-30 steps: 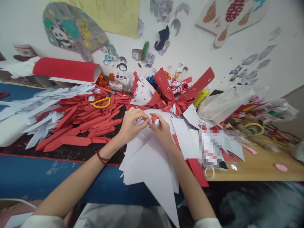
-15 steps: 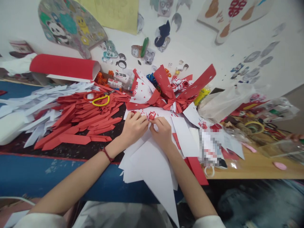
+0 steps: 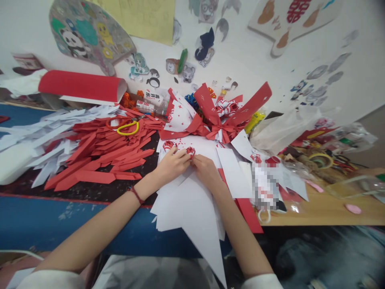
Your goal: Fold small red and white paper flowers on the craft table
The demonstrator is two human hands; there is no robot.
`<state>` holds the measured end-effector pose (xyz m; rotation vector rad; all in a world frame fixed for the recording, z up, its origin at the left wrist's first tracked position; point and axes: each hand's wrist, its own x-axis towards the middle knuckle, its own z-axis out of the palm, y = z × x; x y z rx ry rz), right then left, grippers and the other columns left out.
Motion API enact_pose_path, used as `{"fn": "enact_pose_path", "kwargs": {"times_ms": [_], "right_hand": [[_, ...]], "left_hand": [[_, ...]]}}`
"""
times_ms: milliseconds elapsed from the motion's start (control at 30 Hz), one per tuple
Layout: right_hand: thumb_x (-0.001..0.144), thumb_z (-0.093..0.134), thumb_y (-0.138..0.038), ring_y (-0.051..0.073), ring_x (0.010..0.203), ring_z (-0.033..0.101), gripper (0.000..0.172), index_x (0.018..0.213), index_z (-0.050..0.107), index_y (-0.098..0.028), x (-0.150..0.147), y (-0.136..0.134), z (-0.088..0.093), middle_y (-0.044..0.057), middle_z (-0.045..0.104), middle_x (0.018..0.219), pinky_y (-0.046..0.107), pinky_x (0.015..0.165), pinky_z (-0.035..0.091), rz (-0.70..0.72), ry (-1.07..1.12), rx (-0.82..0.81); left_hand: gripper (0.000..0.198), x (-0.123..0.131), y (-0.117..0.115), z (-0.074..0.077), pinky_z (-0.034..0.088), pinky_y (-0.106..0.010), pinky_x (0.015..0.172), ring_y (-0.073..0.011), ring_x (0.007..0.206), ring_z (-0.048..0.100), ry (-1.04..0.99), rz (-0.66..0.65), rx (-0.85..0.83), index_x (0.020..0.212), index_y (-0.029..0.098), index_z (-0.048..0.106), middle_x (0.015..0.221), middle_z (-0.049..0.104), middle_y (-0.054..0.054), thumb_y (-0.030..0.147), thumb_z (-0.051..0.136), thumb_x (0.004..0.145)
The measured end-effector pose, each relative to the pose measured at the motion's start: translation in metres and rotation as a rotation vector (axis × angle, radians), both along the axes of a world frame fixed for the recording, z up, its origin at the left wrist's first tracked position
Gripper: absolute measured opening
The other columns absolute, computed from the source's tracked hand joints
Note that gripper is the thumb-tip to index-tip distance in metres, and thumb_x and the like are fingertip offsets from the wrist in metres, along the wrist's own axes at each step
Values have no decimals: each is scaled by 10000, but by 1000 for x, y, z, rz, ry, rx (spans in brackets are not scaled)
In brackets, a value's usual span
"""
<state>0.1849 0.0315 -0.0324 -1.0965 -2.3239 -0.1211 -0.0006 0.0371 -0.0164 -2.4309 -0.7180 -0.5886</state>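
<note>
Between my fingers is a small red-and-white folded paper flower (image 3: 190,151), pinched by both hands. My left hand (image 3: 173,163) grips its left side, with the fingers curled. From the right, my right hand (image 3: 206,169) pinches its edge, partly hiding it. A second red-and-white paper flower (image 3: 169,146) lies just beyond the left fingertips. Under both hands are loose white paper sheets (image 3: 192,208), with red scraps scattered at their far end. A bouquet wrapped in red and white paper (image 3: 207,116) lies behind the hands.
To the left are piles of red paper strips (image 3: 99,150) and white paper strips (image 3: 57,128). Yellow-handled scissors (image 3: 128,128) rest on the red pile. A red paper roll (image 3: 81,86) lies by the wall. Tape (image 3: 321,161) and plastic bags (image 3: 285,128) sit at right.
The paper flower has moved slightly down and turned between my fingers. My left hand has shifted a little lower, showing more of the second flower. My right fingers have changed their hold.
</note>
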Motion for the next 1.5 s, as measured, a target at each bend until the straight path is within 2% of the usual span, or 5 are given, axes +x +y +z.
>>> {"fn": "enact_pose_path", "kwargs": {"times_ms": [333, 600, 867, 1067, 1500], "right_hand": [[832, 434, -8, 187, 777, 578, 236, 817, 563, -205, 1, 0, 1, 35, 626, 815, 287, 715, 438, -63, 233, -82], [844, 468, -43, 188, 777, 588, 196, 827, 581, -202, 4, 1, 1, 38, 632, 819, 287, 717, 446, -49, 281, -98], [798, 424, 12, 180, 749, 572, 265, 744, 565, -205, 9, 2, -2, 28, 615, 770, 282, 686, 422, 18, 158, -126], [855, 551, -134, 170, 730, 599, 130, 767, 598, -217, 5, 2, 2, 6, 641, 776, 289, 697, 441, -92, 436, -122], [875, 599, -285, 147, 687, 565, 122, 785, 620, -204, -7, -4, 16, 2, 641, 770, 284, 691, 439, -145, 633, -150]], "left_hand": [[105, 3, 3, -2, 320, -380, 730, -223, 891, 512, -163, 128, -36, 883, 187, 644, 902, 646, -56, 234, 561, 927], [139, 7, 3, -9, 314, -383, 746, -206, 866, 496, -168, 63, 27, 883, 178, 631, 871, 635, -48, 137, 510, 938], [197, 5, 6, -5, 318, -393, 762, -208, 865, 487, -38, -52, -97, 844, 163, 639, 849, 635, -47, 100, 479, 940], [137, 5, 7, -2, 305, -392, 754, -218, 889, 487, -364, 114, -230, 901, 209, 668, 947, 679, -36, 309, 580, 931], [146, 7, 9, 8, 333, -369, 842, -191, 882, 501, -780, 84, -593, 825, 239, 712, 920, 690, -1, 373, 671, 865]]}}
